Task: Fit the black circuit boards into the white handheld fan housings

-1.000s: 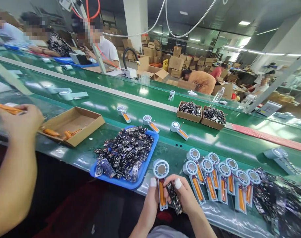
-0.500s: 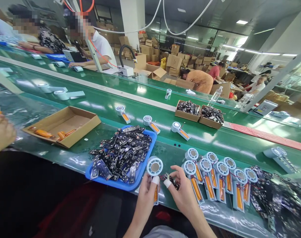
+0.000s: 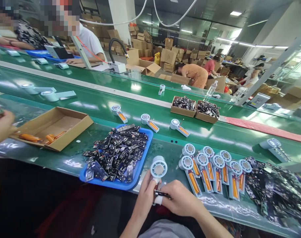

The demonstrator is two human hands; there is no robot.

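My left hand [image 3: 146,193] is wrapped round the handle of a light-blue handheld fan [image 3: 158,167], its round head pointing up. My right hand [image 3: 180,198] pinches a narrow black circuit board [image 3: 164,194] against the lower part of the fan's handle. White covers sit on the thumbs. The fan's handle is mostly hidden by my fingers. Left of my hands, a blue tray [image 3: 140,178] holds a heap of circuit boards [image 3: 118,152]. On the right, several fans [image 3: 217,162] with orange batteries in open handles lie in rows.
A shallow cardboard box [image 3: 76,132] with orange batteries [image 3: 28,137] stands left. Fans [image 3: 150,122] lie on the green conveyor [image 3: 103,114]. Black boards [image 3: 277,188] are piled far right. Two small boxes of boards [image 3: 184,112] stand beyond. A co-worker's hand [image 3: 1,127] is at the left edge.
My right hand has brought the circuit board in against the fan's handle, turning it sideways. The fan head has tilted. The view has shifted slightly, and the co-worker's hand at left has moved.
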